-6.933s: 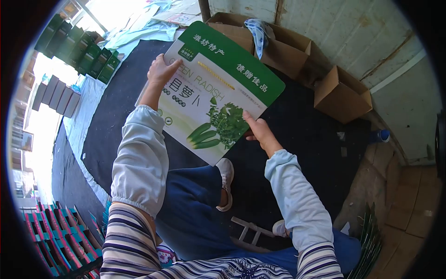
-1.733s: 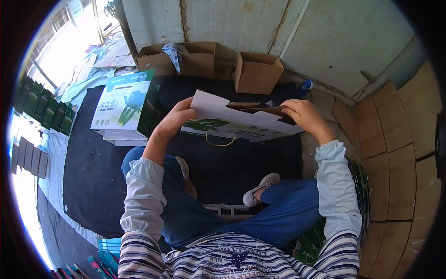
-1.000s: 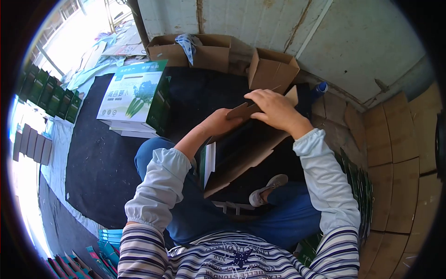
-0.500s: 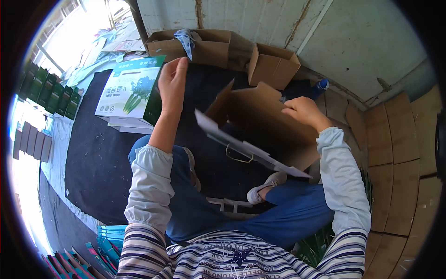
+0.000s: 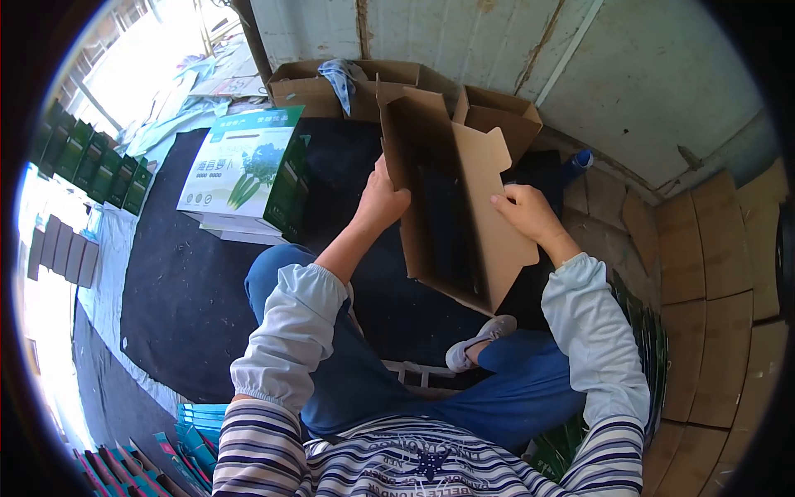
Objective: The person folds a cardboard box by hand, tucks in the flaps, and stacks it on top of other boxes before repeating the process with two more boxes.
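Between my hands is a cardboard box with its brown inside facing me, tilted above the black ground sheet. Its open middle shows the dark sheet through it. My left hand grips the box's left wall, fingers behind the panel and thumb at the near side. On the right flap edge, my right hand holds on with its thumb on the brown face and its fingers mostly behind. To the left, a printed white and green carton with a vegetable picture sits on top of other flat cartons.
Two brown open boxes stand by the wall, a wide one with a blue cloth and a smaller one. A blue roll lies nearby. Stacked brown cartons line the right; green cartons stand far left.
My left hand has come down and right onto the box, which it now grips. The box has turned more upright, and the wire-like handle on its near panel is out of sight.
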The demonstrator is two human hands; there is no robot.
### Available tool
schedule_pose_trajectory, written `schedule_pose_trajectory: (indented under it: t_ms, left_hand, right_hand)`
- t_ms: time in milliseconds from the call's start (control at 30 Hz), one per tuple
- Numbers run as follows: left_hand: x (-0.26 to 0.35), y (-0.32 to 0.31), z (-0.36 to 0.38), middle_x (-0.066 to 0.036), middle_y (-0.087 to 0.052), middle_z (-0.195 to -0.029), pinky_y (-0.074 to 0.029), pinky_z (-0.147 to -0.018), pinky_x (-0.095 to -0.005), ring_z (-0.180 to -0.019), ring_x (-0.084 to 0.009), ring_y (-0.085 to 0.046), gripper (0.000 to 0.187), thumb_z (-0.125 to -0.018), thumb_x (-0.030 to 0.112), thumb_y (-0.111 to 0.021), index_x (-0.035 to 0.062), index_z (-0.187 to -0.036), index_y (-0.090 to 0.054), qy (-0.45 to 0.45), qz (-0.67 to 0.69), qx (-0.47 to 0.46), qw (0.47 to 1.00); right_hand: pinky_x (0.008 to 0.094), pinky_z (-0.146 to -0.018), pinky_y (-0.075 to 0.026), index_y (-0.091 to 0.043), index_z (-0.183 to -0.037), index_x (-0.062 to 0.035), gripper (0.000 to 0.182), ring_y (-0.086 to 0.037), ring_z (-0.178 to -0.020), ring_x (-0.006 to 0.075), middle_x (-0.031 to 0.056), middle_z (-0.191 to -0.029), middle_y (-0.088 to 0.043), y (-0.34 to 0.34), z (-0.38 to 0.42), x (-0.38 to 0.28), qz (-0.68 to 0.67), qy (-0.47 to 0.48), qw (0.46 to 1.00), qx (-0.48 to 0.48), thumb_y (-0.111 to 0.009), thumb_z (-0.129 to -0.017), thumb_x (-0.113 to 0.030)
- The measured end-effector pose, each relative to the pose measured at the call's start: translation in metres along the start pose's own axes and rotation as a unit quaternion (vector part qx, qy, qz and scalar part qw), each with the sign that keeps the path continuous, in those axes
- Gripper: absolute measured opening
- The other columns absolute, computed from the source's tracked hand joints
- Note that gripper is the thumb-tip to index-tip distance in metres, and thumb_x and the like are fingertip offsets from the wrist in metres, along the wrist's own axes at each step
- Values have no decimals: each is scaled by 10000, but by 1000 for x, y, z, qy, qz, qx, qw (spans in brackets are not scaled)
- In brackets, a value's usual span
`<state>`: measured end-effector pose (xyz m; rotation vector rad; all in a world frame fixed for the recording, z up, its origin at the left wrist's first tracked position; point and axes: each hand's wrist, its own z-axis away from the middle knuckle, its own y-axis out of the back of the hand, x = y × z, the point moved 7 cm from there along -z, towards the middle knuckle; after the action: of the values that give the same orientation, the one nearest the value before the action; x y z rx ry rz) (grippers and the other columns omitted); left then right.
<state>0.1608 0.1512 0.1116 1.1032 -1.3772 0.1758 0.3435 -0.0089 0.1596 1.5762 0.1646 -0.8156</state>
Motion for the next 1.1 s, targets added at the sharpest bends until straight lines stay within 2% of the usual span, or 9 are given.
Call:
schedule_pose_trajectory:
  t_ms: [233,333,500,567,633,700,800,1000,1100]
  left_hand:
    - [29,-56,52,-271,-447,-1260,-467,-870,-506,-1056,-440,-538,740,-709,39,-550,-24,-1389,-264,-65,-235,-158,957]
    - [27,-72,53,-277,-384,-1363,-478,-860,-456,-1093,-392,-541,742,-725,91,-581,-100,-1368,-265,-92,-356,-160,916]
    - [18,-81,40,-272,-364,-1392,-454,-859,-461,-1092,-361,-546,749,-744,128,-586,-102,-1376,-256,-23,-396,-199,896]
    - [17,-86,39,-259,-368,-1397,-437,-857,-469,-1097,-344,-547,740,-762,170,-586,-98,-1373,-265,-18,-423,-201,883]
    - [22,-81,39,-270,-384,-1371,-452,-849,-477,-1089,-358,-551,764,-726,145,-597,-109,-1363,-260,-28,-412,-198,889]
    - [21,-80,38,-269,-400,-1353,-447,-858,-492,-1082,-365,-553,781,-702,142,-604,-112,-1355,-258,-29,-401,-183,897]
    - [17,-81,37,-267,-398,-1356,-428,-887,-497,-1106,-371,-539,777,-700,138,-602,-112,-1354,-265,-14,-397,-187,898]
    - [7,-93,35,-277,-364,-1386,-326,-1004,-499,-1265,-384,-389,724,-777,263,-552,-105,-1349,-307,-38,-433,-123,892]
    - [7,-93,38,-276,-354,-1392,-306,-1023,-488,-1280,-401,-355,787,-812,427,-557,-105,-1342,-322,-51,-389,-86,916]
  right_hand:
    - [457,-747,-486,-653,-824,9,339,-618,-828,401,226,-844,-644,-17,8,68,107,-79,990,55,-531,-864,-304]
    - [463,-757,-490,-650,-852,3,335,-621,-848,397,219,-860,-650,-34,5,67,108,-74,989,70,-528,-871,-308]
    - [453,-756,-492,-613,-927,-5,316,-623,-882,362,167,-899,-655,-21,10,36,235,-140,960,57,-579,-860,-312]
    - [420,-787,-480,-580,-924,-16,326,-594,-887,326,117,-928,-604,-2,34,-21,303,22,921,244,-623,-834,-327]
    - [398,-864,-453,-586,-992,-13,355,-552,-1009,330,136,-1068,-572,-9,65,-84,192,187,943,199,-648,-814,-314]
    - [405,-905,-433,-583,-962,-31,270,-578,-905,304,123,-949,-594,-39,92,-113,132,314,938,57,-658,-809,-241]
    - [423,-937,-430,-574,-879,-59,165,-595,-797,263,84,-805,-586,-83,107,-86,141,249,946,-149,-623,-827,-208]
    - [456,-968,-429,-578,-802,-94,44,-593,-715,216,43,-687,-529,-83,146,-104,204,414,883,-83,-608,-797,-126]
    - [447,-995,-413,-612,-860,-68,77,-608,-910,252,95,-850,-611,-79,140,-99,183,386,902,-65,-596,-791,-99]
